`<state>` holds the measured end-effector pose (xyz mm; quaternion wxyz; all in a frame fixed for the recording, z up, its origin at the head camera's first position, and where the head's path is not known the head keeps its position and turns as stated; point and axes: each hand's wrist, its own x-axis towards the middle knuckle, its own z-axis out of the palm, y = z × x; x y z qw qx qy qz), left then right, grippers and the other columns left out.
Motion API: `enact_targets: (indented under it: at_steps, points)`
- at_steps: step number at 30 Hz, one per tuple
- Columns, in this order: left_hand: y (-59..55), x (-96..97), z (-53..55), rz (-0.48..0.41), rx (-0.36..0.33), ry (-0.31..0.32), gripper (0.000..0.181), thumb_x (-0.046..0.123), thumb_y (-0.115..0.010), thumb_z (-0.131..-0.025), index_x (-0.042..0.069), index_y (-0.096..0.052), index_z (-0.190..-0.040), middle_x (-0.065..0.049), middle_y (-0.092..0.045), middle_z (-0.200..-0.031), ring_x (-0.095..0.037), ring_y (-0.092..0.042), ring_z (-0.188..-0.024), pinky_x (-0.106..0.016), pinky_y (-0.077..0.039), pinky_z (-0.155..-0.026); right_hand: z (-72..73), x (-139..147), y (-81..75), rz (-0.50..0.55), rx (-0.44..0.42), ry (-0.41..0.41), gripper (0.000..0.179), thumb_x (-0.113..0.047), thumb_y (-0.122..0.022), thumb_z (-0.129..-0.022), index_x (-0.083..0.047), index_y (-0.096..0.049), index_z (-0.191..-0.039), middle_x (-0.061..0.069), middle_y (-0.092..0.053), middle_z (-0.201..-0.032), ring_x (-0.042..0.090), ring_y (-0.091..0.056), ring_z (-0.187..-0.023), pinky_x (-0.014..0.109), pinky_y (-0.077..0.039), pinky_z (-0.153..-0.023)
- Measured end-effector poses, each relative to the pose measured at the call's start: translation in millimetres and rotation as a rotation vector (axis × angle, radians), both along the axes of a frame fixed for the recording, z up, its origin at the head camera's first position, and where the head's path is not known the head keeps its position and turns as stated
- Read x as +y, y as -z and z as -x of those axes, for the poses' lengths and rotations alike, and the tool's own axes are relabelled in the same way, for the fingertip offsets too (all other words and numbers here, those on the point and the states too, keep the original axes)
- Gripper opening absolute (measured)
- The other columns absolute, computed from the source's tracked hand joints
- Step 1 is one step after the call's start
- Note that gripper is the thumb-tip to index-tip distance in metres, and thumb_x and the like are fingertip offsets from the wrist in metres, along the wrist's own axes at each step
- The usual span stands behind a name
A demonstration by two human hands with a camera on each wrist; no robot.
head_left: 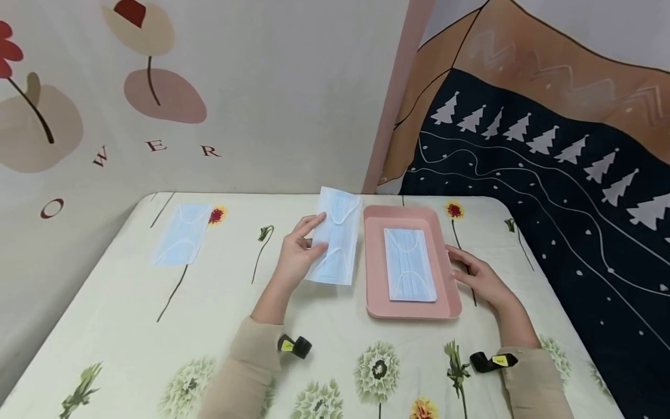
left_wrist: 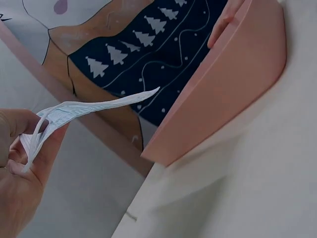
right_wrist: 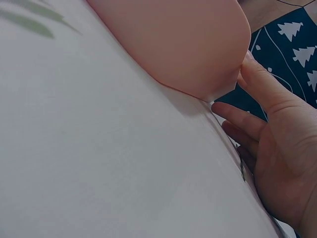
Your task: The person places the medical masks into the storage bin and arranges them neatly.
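"Where's the held mask (head_left: pixel 337 235)?"

"Mid-frame, raised over the bench (head_left: pixel 104 331), just left of the tray (head_left: pixel 377 265). The left hand (head_left: pixel 294 259) pinches its left edge between thumb and fingers."

"Which way does it lie from that hand?"

"To the right in the frame, so it sits between hand and tray. Its long axis runs up the frame, top leaning slightly right; the tray's also runs up the frame, top leaning slightly left."

"And the right hand (head_left: pixel 484 282)?"

"Right of centre, fingers relaxed and apart, touching the tray's right side without closing round it. It's the nearer hand to the tray; the left is nearer the held mask."

"Count everything."

"One tray, two hands, three masks showing: the held one, the tray mask (head_left: pixel 410 265) and the far mask (head_left: pixel 181 235), flat at the frame's left. Whether more lie under the tray mask, I can't tell."
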<state>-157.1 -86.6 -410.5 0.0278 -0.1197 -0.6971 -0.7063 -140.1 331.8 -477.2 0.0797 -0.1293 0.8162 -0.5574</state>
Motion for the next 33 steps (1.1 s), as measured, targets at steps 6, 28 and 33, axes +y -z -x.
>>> enact_targets:
  at_steps: [6, 28, 33]
  points:
    - [2.4, 26.6, 0.6, -0.031, 0.040, 0.017, 0.061, -0.018, -0.061, -0.079, 0.004, -0.054, -0.135, -0.006, -0.048, -0.132, -0.020, -0.058, -0.068, -0.023, -0.053, -0.067, 0.4, 0, 0.9, 0.013, 0.010, -0.011, 0.059, -0.012, -0.061, -0.095, -0.007, -0.036, -0.148, 0.023, -0.039, -0.143, -0.001, -0.037, -0.124, 0.008, -0.029, -0.097]
    - [13.6, 114.7, -4.1, -0.147, -0.083, 0.015, 0.066, -0.020, -0.058, -0.079, 0.007, -0.051, -0.139, -0.010, -0.043, -0.141, -0.025, -0.063, -0.096, -0.030, -0.054, -0.078, -0.8, -1, -0.6, -0.015, 0.011, -0.004, 0.060, -0.013, -0.060, -0.095, -0.005, -0.034, -0.148, 0.026, -0.038, -0.143, -0.003, -0.041, -0.119, 0.009, -0.032, -0.095]
    - [17.8, 130.6, -7.0, -0.175, -0.112, 0.001, 0.065, -0.020, -0.056, -0.079, 0.008, -0.052, -0.137, -0.010, -0.047, -0.133, -0.029, -0.066, -0.091, -0.029, -0.055, -0.076, -0.9, 0, 0.1, -0.010, 0.033, -0.019, 0.058, -0.009, -0.058, -0.096, -0.003, -0.033, -0.148, 0.028, -0.038, -0.141, -0.003, -0.041, -0.119, 0.009, -0.032, -0.095]
